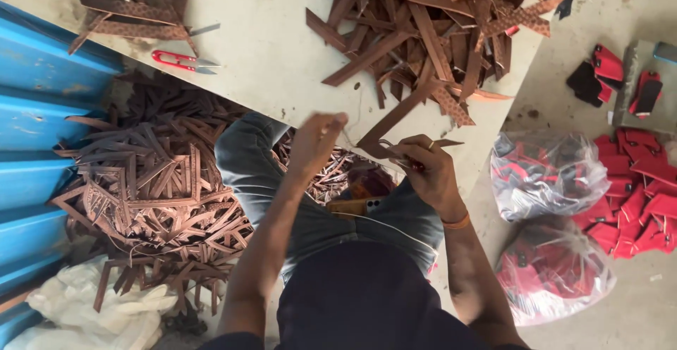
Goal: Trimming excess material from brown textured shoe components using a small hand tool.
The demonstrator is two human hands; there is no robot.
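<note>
Brown strip, long and flat, is held slanting over the near edge of the table, its near end gripped in the right hand. That hand is closed tight around the strip's end, and a small tool seems to be tucked in the same grip, though what kind cannot be told. The left hand is raised just to the left of the strip, fingers pinched narrow together; a thin thread looks to be caught there, but this is blurred. An orange band is worn on the right wrist.

On the table, far and right, a heap of strips is spread, and a smaller bunch is seen far left. Red snips are laid on the table beside that bunch. Down on the floor at left, a big pile of cut pieces is stacked against a blue wall. At right, two clear bags of red pieces are set near loose red pieces.
</note>
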